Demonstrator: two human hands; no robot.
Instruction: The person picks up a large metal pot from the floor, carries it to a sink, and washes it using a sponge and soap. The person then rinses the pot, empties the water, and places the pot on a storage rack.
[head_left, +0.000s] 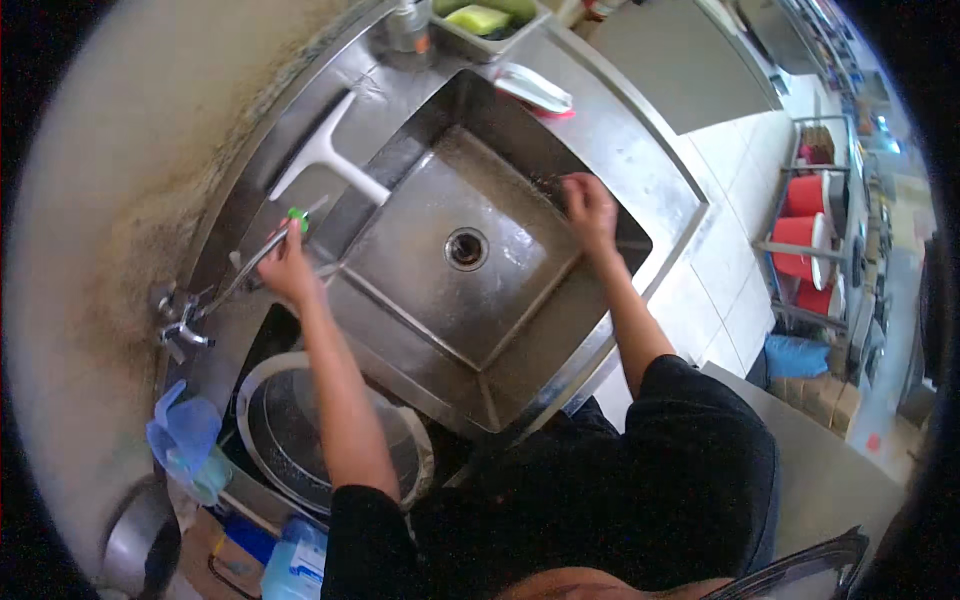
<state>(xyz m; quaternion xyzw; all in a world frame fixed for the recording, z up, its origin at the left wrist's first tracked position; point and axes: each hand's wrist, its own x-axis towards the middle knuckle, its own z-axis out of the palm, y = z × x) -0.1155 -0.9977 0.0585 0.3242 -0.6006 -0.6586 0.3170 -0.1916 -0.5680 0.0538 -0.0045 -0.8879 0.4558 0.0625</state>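
Note:
My left hand (285, 266) grips the metal faucet spout (251, 264) near its green-collared tip (298, 217). A clear streak, which looks like water, leaves that tip. Over the right side of the stainless steel sink basin (435, 300) is my right hand (591, 206), its fingers curled and blurred; whether it holds something cannot be made out. The basin floor is wet, with a round drain (466, 249) in the middle. A white squeegee (324, 154) lies across the sink's left ledge, its handle reaching over the basin.
A scrub brush (534, 90) lies on the basin's far rim. Behind it stands a metal container (487, 46) with a yellow-green sponge (478, 19). Near my left forearm, a round, white-rimmed vessel (274, 367) sits in a second basin. The faucet valves (180, 322) are against the wall.

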